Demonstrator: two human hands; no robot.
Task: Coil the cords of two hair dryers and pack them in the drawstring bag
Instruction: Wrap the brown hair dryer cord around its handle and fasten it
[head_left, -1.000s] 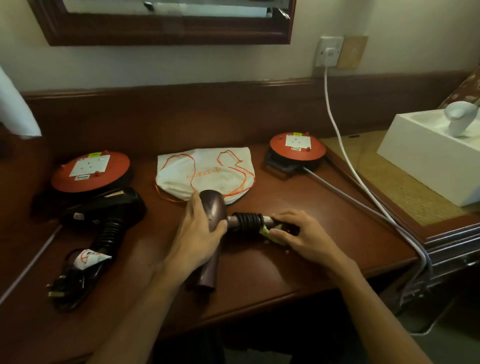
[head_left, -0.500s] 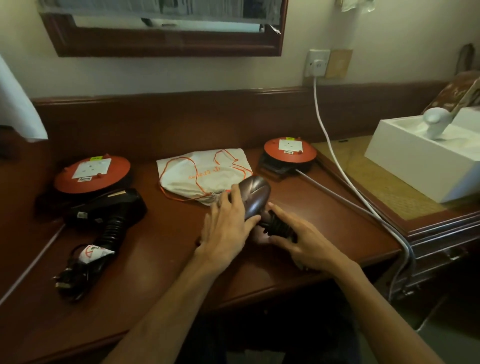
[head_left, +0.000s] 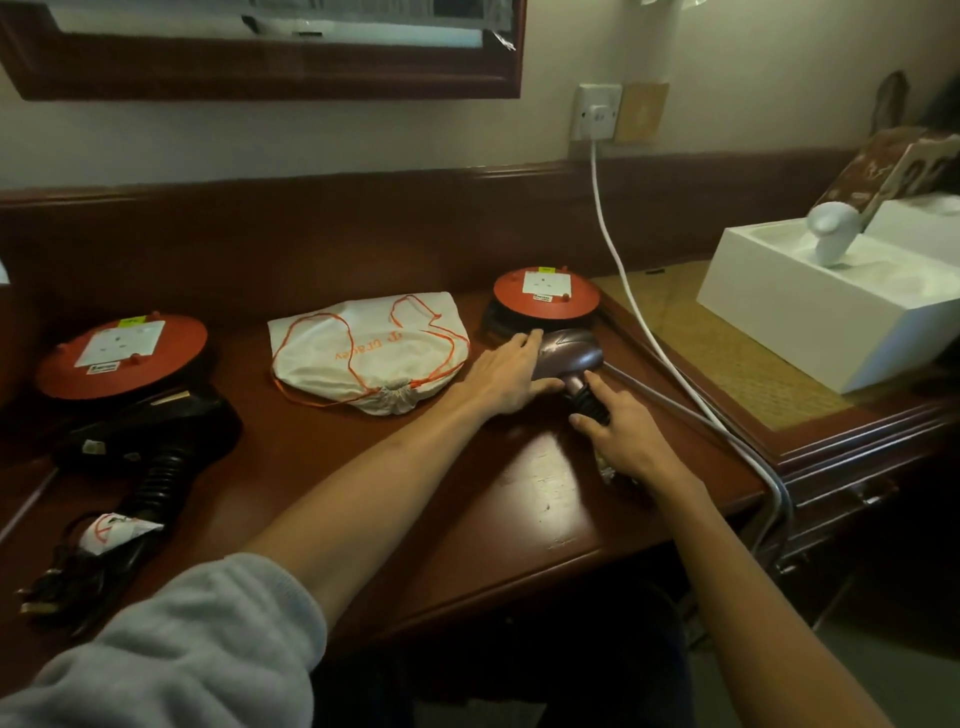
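So both hair dryers look coiled up already, but the drawstring bag (head_left: 369, 358) is cinched shut at its mouth and lying flat at the back of the bench (head_left: 519, 499), so nothing's packed yet.

The brown hair dryer (head_left: 569, 356) is lying at the right end of the bench, right up against the orange cord reel (head_left: 545, 295) and just right of the bag. The left hand (head_left: 506, 376) lies over the barrel with fingers mostly straight, thumb tucked along the near side. The right hand (head_left: 621, 434) is curled round the handle where the black cord (head_left: 589, 402) is wrapped, index finger stretched up toward the barrel.

What I'd worry about: letting go of that handle wrap could let the cord spring loose, since I can't see anything tying it. The plug end is hidden under the right hand, so can't tell if it's tucked. Also the grey cable and the white wall cable (head_left: 623, 291) run right past the barrel, easy to snag when lifting.

Orientation: barrel runs roughly left-right, which end is the nozzle I honestly can't tell. Handle points back toward the person, slightly rightward, so that's the long axis.

The black hair dryer (head_left: 156, 434) sits at the left, handle toward the near edge, its bundled cord (head_left: 83, 556) beside it.
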